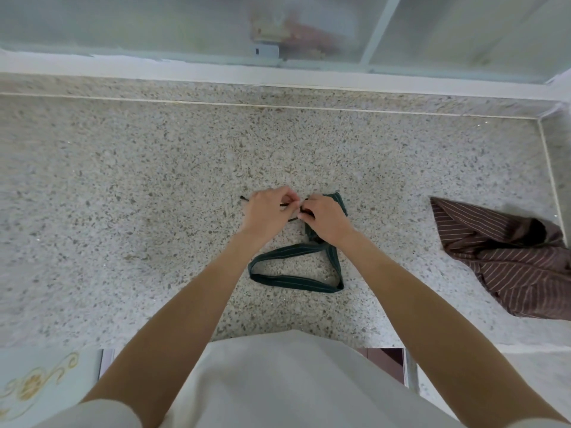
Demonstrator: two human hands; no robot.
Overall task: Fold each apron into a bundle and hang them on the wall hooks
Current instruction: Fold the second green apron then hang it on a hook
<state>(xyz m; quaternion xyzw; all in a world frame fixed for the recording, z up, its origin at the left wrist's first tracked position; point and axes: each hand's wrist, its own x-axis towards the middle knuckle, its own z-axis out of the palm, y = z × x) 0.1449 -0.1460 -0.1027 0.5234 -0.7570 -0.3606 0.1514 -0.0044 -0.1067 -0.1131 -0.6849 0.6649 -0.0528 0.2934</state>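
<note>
A cream shirt front [278, 381] fills the near edge, two bare forearms reaching away over the speckled counter [123, 180]. The left hand [268, 211] pinches a thin dark tie cord [285, 205]; just right of it, the right hand [324, 217] grips the rolled green apron bundle [338, 200], whose neck loop [296, 281] lies nearer. Far right lies a crumpled brown striped apron [509, 264].

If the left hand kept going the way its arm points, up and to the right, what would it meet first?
Almost at once the right hand, which presses on the green apron bundle. The left hand pinches a thin dark tie right beside it; depth is unclear.
</note>
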